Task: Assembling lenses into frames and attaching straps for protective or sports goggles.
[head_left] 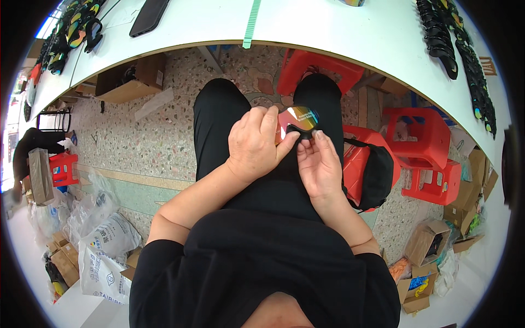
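Observation:
Above my lap I hold a shiny rainbow-mirrored sunglasses lens (299, 116), a one-piece shield with a curved nose cut-out. My left hand (252, 141) is closed on the lens's left part, with its thumb along the lower edge near the nose cut-out. At the lower right edge, my right hand (320, 167) pinches with its thumb and fingertips, palm turned up. Dark material shows between the two thumbs; whether it is frame or the black trousers behind is unclear. My left fingers hide the lens's left end.
Ahead is a white table (202, 24) with a dark phone (150, 17), a green strip (251, 24) and rows of sunglasses (439, 46) at both sides. Red stools (418, 136) and a black bag (377, 177) stand right; plastic bags (112, 235) lie left; a carton (131, 82) sits under the table.

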